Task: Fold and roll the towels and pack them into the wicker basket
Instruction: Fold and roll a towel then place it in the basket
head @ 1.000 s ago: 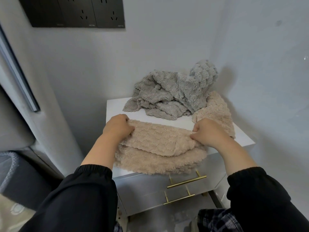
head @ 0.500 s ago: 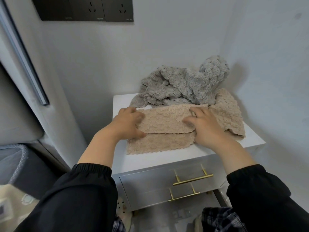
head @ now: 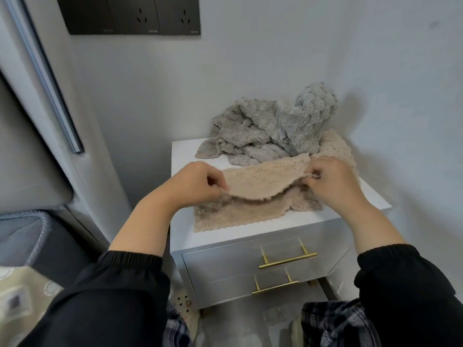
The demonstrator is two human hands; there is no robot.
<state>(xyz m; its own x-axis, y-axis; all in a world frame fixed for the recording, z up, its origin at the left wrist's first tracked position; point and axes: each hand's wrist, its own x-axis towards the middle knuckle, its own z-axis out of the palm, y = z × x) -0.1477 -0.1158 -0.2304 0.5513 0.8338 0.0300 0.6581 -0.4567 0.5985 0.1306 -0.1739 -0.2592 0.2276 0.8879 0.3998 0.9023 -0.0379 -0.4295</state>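
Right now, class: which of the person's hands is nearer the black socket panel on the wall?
Left. The left hand pinches the beige towel below the socket panel; the right hand pinches its other end, farther right.

Single view only, head-worn, wide-angle. Looks forward and down into wall corner (head: 337,58); frame centre on beige towel (head: 263,181) atop white cabinet (head: 183,156). Close range: forearms (head: 142,221) enter from near edge, left hand (head: 193,184), right hand (head: 333,182) mid-frame. Socket panel (head: 130,15) at far top left. Drawer fronts (head: 220,269) toward near edge
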